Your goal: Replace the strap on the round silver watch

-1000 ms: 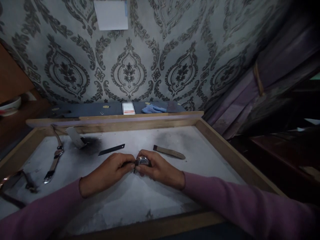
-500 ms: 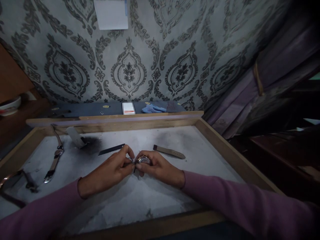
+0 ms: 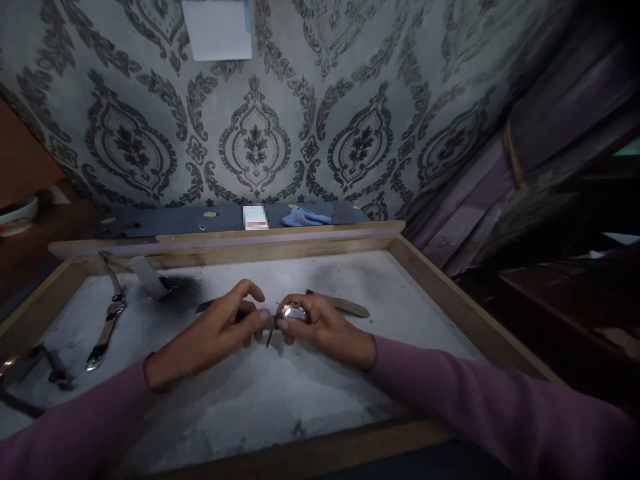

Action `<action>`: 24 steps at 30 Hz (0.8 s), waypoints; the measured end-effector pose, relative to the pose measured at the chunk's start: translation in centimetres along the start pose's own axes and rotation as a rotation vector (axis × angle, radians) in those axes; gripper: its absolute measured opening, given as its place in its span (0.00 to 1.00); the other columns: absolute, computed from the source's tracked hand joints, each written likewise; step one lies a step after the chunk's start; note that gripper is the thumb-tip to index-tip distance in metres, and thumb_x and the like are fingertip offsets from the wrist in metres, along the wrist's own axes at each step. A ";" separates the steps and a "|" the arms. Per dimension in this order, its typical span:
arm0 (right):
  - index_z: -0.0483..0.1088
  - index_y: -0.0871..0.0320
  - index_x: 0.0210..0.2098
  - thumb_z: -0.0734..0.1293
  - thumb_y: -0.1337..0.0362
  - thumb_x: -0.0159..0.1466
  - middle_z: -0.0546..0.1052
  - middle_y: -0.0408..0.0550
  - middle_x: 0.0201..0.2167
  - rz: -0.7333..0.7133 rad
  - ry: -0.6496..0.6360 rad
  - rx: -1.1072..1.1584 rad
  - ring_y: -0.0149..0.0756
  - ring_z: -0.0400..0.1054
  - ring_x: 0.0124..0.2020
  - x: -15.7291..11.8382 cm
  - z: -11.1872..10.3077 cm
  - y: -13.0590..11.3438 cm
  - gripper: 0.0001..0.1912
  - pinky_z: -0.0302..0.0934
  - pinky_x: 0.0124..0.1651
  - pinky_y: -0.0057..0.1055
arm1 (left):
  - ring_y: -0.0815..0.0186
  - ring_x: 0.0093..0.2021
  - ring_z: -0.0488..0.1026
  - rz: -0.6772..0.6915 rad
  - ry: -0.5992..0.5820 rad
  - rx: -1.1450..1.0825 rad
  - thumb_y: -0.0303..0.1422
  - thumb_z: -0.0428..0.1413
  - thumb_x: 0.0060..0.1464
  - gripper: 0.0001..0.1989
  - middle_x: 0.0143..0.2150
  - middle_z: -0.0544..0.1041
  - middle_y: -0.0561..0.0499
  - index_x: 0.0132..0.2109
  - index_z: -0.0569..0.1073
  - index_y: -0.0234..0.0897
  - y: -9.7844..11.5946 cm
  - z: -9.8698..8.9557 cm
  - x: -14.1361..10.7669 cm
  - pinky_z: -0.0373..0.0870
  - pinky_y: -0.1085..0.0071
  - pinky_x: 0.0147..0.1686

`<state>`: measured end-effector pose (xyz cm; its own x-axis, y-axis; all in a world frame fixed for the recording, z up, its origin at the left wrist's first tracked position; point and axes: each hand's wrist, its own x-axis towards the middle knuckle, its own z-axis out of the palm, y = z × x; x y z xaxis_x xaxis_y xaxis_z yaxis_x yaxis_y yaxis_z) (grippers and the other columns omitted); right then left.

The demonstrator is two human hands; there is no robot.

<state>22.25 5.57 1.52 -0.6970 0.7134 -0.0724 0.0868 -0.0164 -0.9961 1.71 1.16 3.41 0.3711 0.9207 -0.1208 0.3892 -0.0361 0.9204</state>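
Note:
My right hand (image 3: pixel 327 327) is closed around a round metal watch case (image 3: pixel 294 313), its shiny face turned up. From the case's left side a short brownish watch strap (image 3: pixel 271 323) runs to my left hand (image 3: pixel 220 333), which pinches it between thumb and fingers, with the index finger raised. A thin dark sliver (image 3: pixel 269 339) sticks down below the strap; what it is I cannot tell. Just behind my right hand lies a loose brown strap piece (image 3: pixel 350 307). Behind my left hand, a dark flat strip (image 3: pixel 205 307) is partly covered.
A shallow wooden-rimmed tray (image 3: pixel 445 293) surrounds the work. At its left lie a watch with a strap (image 3: pixel 107 327), a pale strap (image 3: pixel 150 277) and dark straps (image 3: pixel 57 373). Beyond the rim are a blue cloth (image 3: pixel 305 217) and a small white box (image 3: pixel 255 218).
My left fingers have shifted onto the strap beside the case, and a dark ring-like thing near them no longer shows. The watch has tilted and now catches light. The view has shifted slightly.

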 end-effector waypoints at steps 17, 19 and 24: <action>0.67 0.61 0.30 0.70 0.53 0.57 0.69 0.38 0.19 -0.116 0.255 -0.034 0.23 0.50 0.18 -0.4 -2.5 -1.9 0.16 0.42 0.22 0.26 | 0.53 0.46 0.71 0.418 0.091 0.881 0.24 0.50 0.59 0.08 0.44 0.76 0.42 0.43 0.72 0.35 -1.0 2.4 4.3 0.69 0.55 0.46; 0.67 0.61 0.29 0.71 0.53 0.55 0.69 0.38 0.19 -0.118 0.247 -0.011 0.23 0.50 0.18 -0.4 -2.4 -2.0 0.17 0.42 0.22 0.25 | 0.55 0.43 0.72 0.412 0.036 0.916 0.24 0.48 0.60 0.07 0.42 0.76 0.43 0.41 0.71 0.35 -0.9 2.5 5.0 0.69 0.57 0.43; 0.66 0.61 0.28 0.73 0.51 0.53 0.69 0.37 0.18 -0.110 0.246 0.026 0.23 0.51 0.18 -0.6 -2.2 -2.5 0.19 0.44 0.22 0.25 | 0.59 0.35 0.71 0.417 -0.015 0.937 0.25 0.43 0.62 0.09 0.35 0.75 0.46 0.37 0.68 0.36 -1.3 2.2 4.4 0.68 0.62 0.38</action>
<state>24.03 6.69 4.21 -0.5071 0.8605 0.0480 -0.0009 0.0552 -0.9985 4.65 4.41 0.88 0.6356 0.7607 0.1314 0.7266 -0.6470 0.2310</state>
